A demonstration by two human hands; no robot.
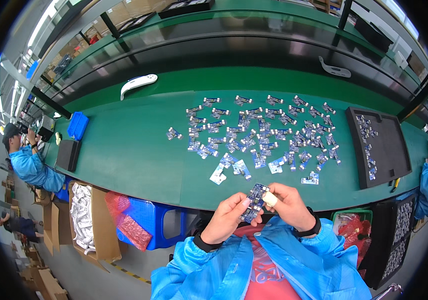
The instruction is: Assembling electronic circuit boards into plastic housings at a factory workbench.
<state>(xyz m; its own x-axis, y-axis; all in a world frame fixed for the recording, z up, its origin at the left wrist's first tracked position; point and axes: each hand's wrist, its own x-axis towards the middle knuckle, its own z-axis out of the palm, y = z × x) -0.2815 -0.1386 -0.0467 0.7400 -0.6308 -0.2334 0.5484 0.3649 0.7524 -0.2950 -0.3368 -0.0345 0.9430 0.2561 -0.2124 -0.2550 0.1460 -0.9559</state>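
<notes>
In front of my chest, over the near edge of the green table [149, 175], I hold a blue circuit board [255, 202]. My left hand [230, 216] pinches it along its left side, the thumb on top. My right hand [291, 207] grips it from the right; a cream finger cot [270, 199] covers a fingertip of that hand. Beyond the hands many small blue circuit boards [234, 145] lie scattered, some overlapping. Closest to my hands are a few paler boards, one of them a light blue board [310, 178] lying apart on the right.
A black foam tray [386, 170] with several boards stands on the right. White curved casings [139, 85] lie at the back. On the left are a blue bin [78, 126] and a black box [67, 155]. Below stand a carton [101, 220] and a blue stool [161, 215]. Co-workers [36, 167] sit at both ends.
</notes>
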